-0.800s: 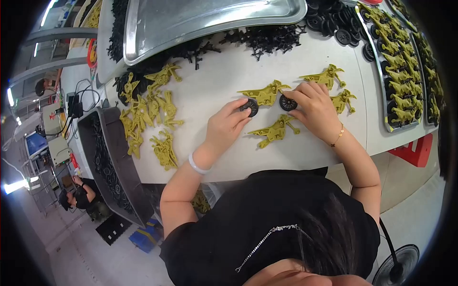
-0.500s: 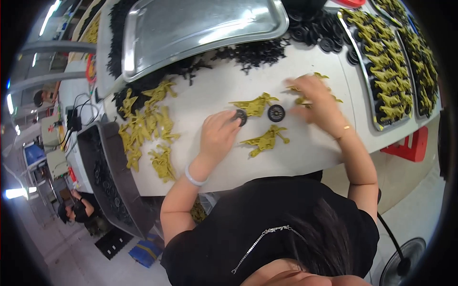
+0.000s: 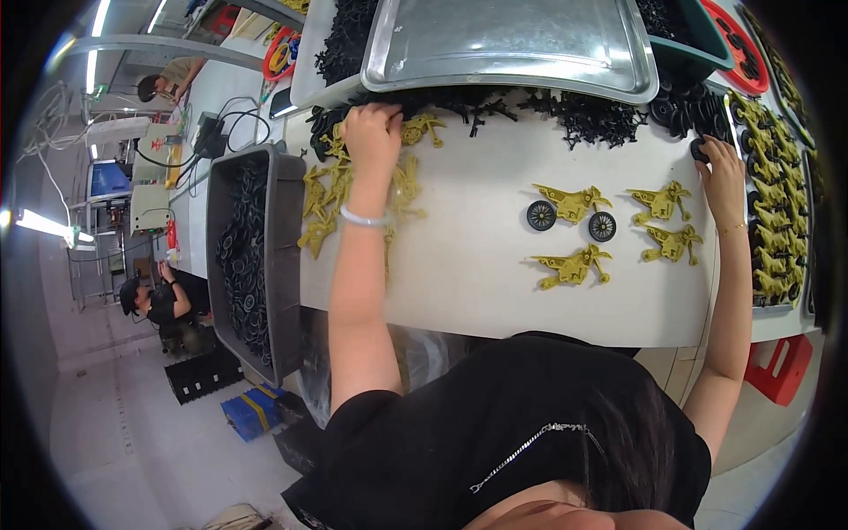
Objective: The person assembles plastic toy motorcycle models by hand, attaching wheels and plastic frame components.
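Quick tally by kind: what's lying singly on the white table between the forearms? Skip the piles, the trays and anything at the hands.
Yellow plastic parts: 4
Black spoked wheels: 2
Total: 6
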`<state>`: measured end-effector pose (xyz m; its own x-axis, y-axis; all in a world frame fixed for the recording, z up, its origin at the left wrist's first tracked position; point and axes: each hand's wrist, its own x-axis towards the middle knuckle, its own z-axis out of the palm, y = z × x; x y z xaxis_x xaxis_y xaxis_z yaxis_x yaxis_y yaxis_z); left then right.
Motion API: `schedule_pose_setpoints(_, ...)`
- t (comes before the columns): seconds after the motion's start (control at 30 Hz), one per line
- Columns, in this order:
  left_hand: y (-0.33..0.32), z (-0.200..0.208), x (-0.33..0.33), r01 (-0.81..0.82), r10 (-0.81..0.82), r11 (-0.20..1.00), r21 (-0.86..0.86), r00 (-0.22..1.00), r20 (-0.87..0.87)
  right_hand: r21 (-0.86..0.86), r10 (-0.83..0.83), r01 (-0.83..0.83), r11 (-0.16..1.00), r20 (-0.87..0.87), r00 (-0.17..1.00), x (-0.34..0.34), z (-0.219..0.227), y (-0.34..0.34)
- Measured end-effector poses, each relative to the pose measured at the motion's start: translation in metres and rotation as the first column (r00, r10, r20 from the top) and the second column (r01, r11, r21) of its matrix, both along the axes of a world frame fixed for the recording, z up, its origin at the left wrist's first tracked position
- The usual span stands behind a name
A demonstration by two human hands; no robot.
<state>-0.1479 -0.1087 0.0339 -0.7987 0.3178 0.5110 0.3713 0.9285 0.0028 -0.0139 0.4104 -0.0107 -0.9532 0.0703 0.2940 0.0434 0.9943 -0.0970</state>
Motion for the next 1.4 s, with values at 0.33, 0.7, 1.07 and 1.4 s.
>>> schedule_pose_setpoints(0.33, -0.002, -0.008, -0.032, -0.010, 0.047, 0.968, -0.252, 0.989, 0.141, -0.160, 0.024, -0.036, 0.986, -0.077, 0.997, 0.009, -0.004, -0.010)
schedule_pose_setpoints(0.7, 0.062, 0.030, 0.128, 0.175, -0.437, 0.810, 0.560, 0.817, 0.377, -0.567, 0.104, -0.116, 0.815, -0.054, 0.993, 0.039, 0.019, -0.025)
schedule_pose_setpoints(1.07, 0.104, -0.025, 0.226, 0.248, -0.642, 0.704, 0.665, 0.623, 0.448, -0.785, 0.570, -0.294, 0.545, 0.090, 0.817, 0.114, 0.036, -0.153)
schedule_pose_setpoints(1.4, 0.112, -0.023, 0.224, 0.260, -0.590, 0.751, 0.607, 0.678, 0.439, -0.712, 0.524, -0.346, 0.611, 0.036, 0.851, 0.124, 0.026, -0.158)
